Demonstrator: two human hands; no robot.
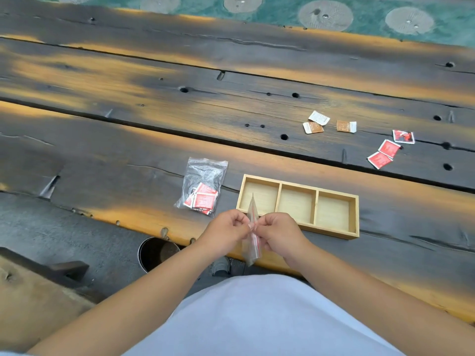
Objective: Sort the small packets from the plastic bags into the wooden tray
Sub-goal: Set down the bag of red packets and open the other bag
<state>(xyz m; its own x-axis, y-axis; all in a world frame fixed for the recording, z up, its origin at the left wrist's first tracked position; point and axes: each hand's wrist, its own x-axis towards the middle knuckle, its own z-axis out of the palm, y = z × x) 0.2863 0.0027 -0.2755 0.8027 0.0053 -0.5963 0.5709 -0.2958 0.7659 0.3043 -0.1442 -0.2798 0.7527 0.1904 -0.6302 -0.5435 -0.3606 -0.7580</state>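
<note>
1. Packets (380,152) lie loose on the table (128,155), past the tray (298,205).
2. Both my left hand (226,226) and right hand (279,231) pinch a clear bag (253,242).
3. Another bag (203,187) holds red ones.

Surface (128,140): heavy dark planks, charred-looking, streaked with orange-tan patches. Long gaps run between planks; round holes, knots and cracks scattered across. Near edge rough, uneven. Beyond far edge: green floor (370,19) with pale round discs (325,15) set in row. Below near edge: grey ground (51,222), dark round container (154,253) partly under surface. Lower left: wooden bench or beam (28,304), worn, brownish. Light soft, diffuse, no hard shadows.
</note>
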